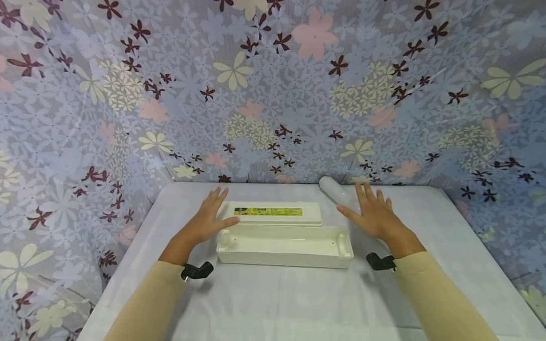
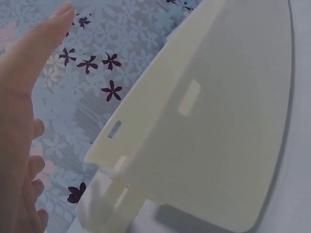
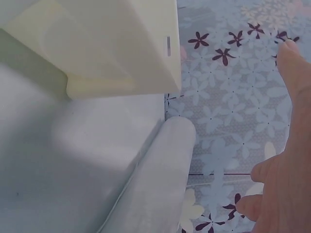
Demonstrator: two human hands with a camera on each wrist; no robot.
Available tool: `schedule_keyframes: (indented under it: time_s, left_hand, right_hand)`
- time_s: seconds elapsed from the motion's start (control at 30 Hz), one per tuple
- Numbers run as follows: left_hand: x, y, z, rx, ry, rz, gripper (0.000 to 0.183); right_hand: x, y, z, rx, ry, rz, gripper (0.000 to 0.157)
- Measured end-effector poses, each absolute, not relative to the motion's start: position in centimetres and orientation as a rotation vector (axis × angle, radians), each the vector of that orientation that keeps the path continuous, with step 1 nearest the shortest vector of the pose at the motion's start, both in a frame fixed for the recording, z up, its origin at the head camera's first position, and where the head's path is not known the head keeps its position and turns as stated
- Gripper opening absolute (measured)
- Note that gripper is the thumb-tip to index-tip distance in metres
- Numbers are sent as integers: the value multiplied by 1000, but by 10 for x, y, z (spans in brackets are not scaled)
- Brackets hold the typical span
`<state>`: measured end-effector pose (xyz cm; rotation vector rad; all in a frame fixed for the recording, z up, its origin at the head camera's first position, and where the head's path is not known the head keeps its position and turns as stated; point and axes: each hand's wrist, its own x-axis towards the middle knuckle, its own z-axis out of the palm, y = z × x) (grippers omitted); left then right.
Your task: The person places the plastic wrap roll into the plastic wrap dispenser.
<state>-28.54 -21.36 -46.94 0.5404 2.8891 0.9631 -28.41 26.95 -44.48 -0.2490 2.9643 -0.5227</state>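
Note:
A long cream plastic box (image 1: 284,259) with its open side up lies on the white-covered table. Right behind it is a matching flat lid (image 1: 271,220) with a yellow-green label. My left hand (image 1: 206,222), fingers straight and thumb out, is at the left end of box and lid, holding nothing. The right hand (image 1: 374,214) is spread beyond the box's right end, also holding nothing. Partly behind that hand lies a pale wrapped roll (image 1: 334,189), slanting from the back edge. In the right wrist view the roll (image 3: 158,179) lies near the box corner (image 3: 146,58).
White cloth (image 1: 259,305) covers the table, whose back edge meets a flowered curtain (image 1: 276,90). The same fabric hangs along the left and right sides. A black wrist camera (image 1: 198,271) is strapped to the left wrist, another black camera (image 1: 380,262) to the right.

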Motion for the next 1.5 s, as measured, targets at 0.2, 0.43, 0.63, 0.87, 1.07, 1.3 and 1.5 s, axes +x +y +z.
schedule_keyframes:
  time_s: [0.2,0.43,0.63,0.87,1.07,1.3,1.5]
  left_hand:
    - [-281,-215,-477,479,2870,1018,100]
    - [-274,-217,-482,488,2865,1067,101]
    - [-272,-217,-486,505,2868,1082,99]
    - [-269,-219,-494,524,2882,1102,98]
    - [-263,-216,-497,521,2868,1129,98]
    - [-258,-213,-499,538,2865,1147,99]
    - [-254,-214,-503,565,2839,1210,100]
  right_hand:
    - [-283,274,-447,-252,2963,-550,108]
    - [-282,278,-451,-241,2965,-555,108]
    - [-282,282,-453,-230,2955,-573,107]
    - [-280,284,-453,-222,2951,-591,111]
    - [-278,287,-455,-204,2940,-588,110]
    - [-278,290,-460,-195,2939,-594,110]
    - [-277,295,-464,-182,2950,-586,113]
